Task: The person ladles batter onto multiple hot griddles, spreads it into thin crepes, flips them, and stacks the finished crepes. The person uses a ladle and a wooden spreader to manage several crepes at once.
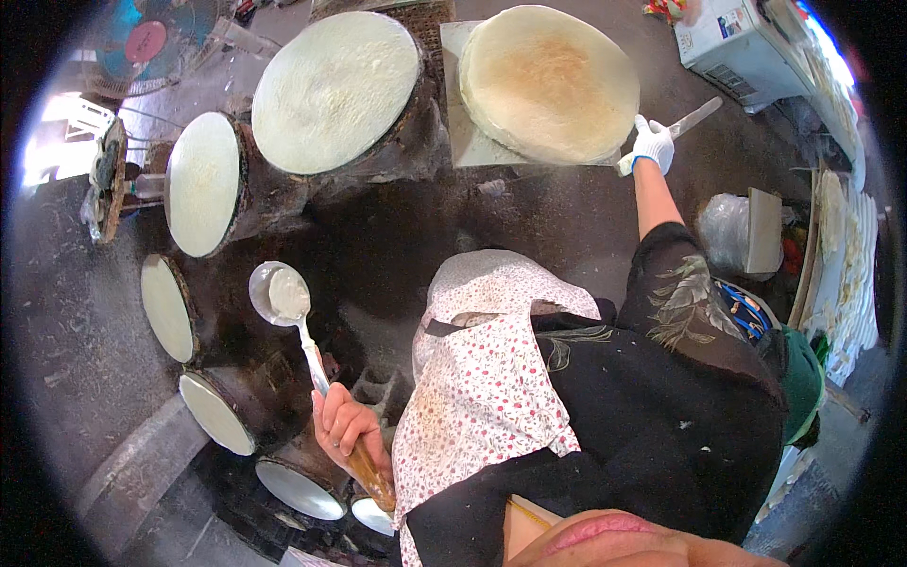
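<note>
My left hand (350,430) grips a long metal ladle (279,293) by its wooden handle, with some pale batter in the round bowl. My right hand (652,142), in a white glove, holds a long flat blade (694,116) beside a tall stack of thin round flatbreads (548,80), lightly browned on top, on a pale square board (452,137). To the left, a large round griddle (335,90) and a smaller one (201,184) are covered with pale batter.
More round griddles (165,307) curve down my left side. A fan (132,52) stands at upper left, a white appliance (718,42) at upper right. A plastic-wrapped bundle (727,231) lies beside my right arm.
</note>
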{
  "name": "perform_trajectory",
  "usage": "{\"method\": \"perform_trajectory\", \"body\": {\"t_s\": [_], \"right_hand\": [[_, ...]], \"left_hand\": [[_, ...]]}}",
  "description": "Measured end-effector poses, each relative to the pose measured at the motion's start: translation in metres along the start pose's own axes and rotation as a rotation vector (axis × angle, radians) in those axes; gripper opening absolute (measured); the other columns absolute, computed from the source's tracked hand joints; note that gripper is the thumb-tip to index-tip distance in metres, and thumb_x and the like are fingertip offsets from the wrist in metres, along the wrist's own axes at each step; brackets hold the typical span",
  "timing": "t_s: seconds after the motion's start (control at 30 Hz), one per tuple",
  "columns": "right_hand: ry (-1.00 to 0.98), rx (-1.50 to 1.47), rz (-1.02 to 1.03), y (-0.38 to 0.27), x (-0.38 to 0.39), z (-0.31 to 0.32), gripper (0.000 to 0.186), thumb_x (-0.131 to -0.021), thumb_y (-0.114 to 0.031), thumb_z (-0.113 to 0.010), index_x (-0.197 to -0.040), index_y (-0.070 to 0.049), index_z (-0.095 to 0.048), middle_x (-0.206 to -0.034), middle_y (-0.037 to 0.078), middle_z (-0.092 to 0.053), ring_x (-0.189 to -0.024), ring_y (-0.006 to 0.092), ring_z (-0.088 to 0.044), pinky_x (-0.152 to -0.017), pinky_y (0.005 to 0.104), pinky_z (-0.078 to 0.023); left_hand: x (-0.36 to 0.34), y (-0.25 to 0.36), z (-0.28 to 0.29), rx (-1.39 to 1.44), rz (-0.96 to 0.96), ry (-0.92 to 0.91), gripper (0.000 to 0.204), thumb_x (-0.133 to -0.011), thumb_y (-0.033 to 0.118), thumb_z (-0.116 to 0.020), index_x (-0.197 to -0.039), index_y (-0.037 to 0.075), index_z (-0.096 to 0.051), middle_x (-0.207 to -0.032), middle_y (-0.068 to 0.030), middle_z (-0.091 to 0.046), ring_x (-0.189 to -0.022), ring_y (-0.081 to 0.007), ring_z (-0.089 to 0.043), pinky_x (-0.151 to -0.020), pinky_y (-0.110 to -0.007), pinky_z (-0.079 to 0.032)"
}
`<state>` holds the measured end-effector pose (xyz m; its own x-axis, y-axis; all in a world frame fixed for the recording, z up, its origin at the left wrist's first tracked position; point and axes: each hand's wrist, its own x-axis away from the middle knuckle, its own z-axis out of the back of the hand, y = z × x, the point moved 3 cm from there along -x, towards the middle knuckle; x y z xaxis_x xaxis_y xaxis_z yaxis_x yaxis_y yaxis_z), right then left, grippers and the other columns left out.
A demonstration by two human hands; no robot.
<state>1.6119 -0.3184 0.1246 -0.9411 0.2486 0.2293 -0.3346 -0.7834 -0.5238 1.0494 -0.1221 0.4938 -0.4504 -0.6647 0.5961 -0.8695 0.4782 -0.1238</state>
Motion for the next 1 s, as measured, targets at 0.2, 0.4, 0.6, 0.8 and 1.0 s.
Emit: {"method": "perform_trajectory", "body": {"t_s": [0.2,0.4,0.6,0.8,1.0], "right_hand": [[-0.189,0.130,0.697,-0.060,0.122,-0.003,0.048,-0.083,-0.047,-0.083,-0.124,-0.022,-0.077,-0.114,0.015,-0.072,-0.103,0.0318,-0.072,-0.091,0.0452,-0.057],[-0.307,0.475,0.911,-0.132,0.188,-0.041,0.059,-0.084,-0.059,-0.078,-0.131,-0.024,-0.071,-0.116,0.019,-0.064,-0.103,0.0385,-0.071,-0.089,0.0499,-0.056],[-0.442,0.460,0.789,-0.133,0.133,-0.067,0.060,-0.083,-0.065,-0.075,-0.129,-0.026,-0.073,-0.122,0.019,-0.065,-0.109,0.0384,-0.069,-0.092,0.0503,-0.055],[-0.538,0.419,0.707,-0.125,0.084,-0.054,0.058,-0.086,-0.064,-0.073,-0.130,-0.027,-0.076,-0.126,0.017,-0.066,-0.112,0.0342,-0.069,-0.095,0.0456,-0.054],[-0.271,0.588,0.862,-0.149,0.121,-0.049,0.074,-0.081,-0.069,-0.074,-0.141,-0.026,-0.067,-0.120,0.017,-0.065,-0.108,0.0347,-0.070,-0.090,0.0481,-0.055]], "left_hand": [[-0.006,0.003,0.005,0.024,0.007,0.020,0.037,-0.115,0.024,-0.041,-0.082,0.008,-0.039,-0.068,-0.0002,-0.043,-0.045,-0.0056,-0.044,-0.037,-0.021,-0.042],[-0.009,0.002,0.003,0.036,0.025,-0.043,0.051,-0.116,0.025,-0.036,-0.160,-0.001,-0.029,-0.074,-0.0030,-0.044,-0.049,-0.0080,-0.045,-0.038,-0.023,-0.043],[-0.009,0.000,0.005,0.014,-0.007,-0.053,0.053,-0.116,0.024,-0.037,-0.164,0.005,-0.025,-0.074,-0.0028,-0.044,-0.049,-0.0076,-0.045,-0.038,-0.022,-0.043],[-0.013,-0.003,0.010,0.052,-0.002,-0.062,0.052,-0.116,0.024,-0.037,-0.163,0.005,-0.027,-0.074,-0.0025,-0.044,-0.049,-0.0079,-0.045,-0.039,-0.023,-0.044],[-0.018,0.002,0.015,0.081,-0.022,-0.060,0.040,-0.116,0.024,-0.037,-0.141,-0.008,-0.041,-0.073,-0.0032,-0.044,-0.049,-0.0085,-0.045,-0.039,-0.023,-0.043]]}}
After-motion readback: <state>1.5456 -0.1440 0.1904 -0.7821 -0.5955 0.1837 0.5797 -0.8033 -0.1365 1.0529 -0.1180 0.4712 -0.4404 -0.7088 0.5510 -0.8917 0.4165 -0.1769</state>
